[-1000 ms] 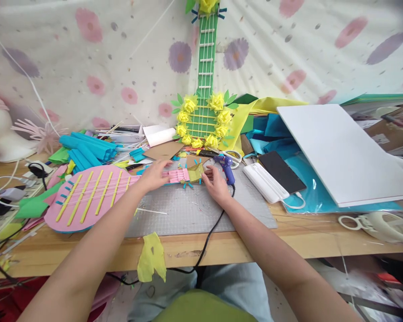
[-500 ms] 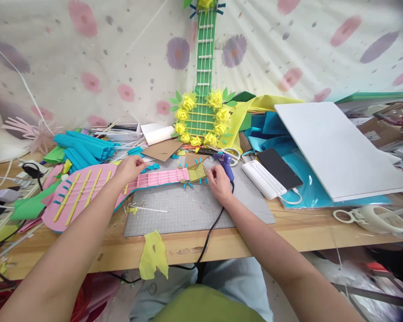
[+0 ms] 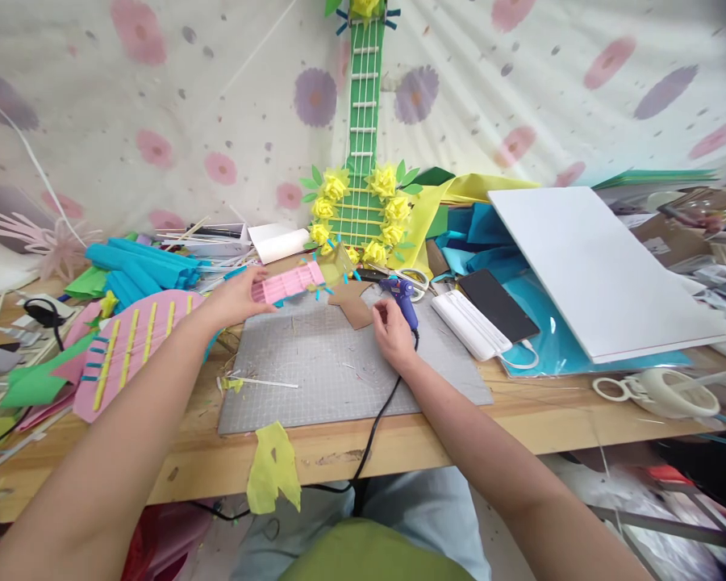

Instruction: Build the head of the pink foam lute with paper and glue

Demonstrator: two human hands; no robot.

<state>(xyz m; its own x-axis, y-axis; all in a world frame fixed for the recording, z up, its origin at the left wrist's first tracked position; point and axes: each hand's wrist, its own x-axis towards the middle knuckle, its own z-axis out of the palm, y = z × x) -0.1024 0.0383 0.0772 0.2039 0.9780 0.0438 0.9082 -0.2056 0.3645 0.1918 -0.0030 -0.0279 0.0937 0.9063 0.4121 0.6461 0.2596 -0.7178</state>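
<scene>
A pink toy guitar (image 3: 157,315) with yellow strips and blue edging lies at the left, its neck raised off the table and angled up to the right. My left hand (image 3: 239,298) is closed around the pink neck. The yellow-green headstock (image 3: 335,265) with small blue pegs points away from me, apart from my right hand. Over the grey cutting mat (image 3: 315,371), my right hand (image 3: 392,332) has its fingers curled together; whatever they may hold is hidden. Just beyond it rests a blue-purple glue gun (image 3: 400,297). A brown cardboard piece (image 3: 352,307) lies beside the right fingertips.
A green guitar (image 3: 363,145) with yellow paper flowers stands at the back. Scissors (image 3: 417,282), a white power bank (image 3: 472,324), a phone (image 3: 499,305) and a white board (image 3: 586,266) lie to the right. Blue crepe paper (image 3: 145,262) is at the left. The glue gun's black cord (image 3: 378,432) crosses the front edge.
My left hand has taken hold of the guitar neck and lifted it up and away, so the headstock has left my right hand and the cardboard beneath shows. The right hand has hardly moved.
</scene>
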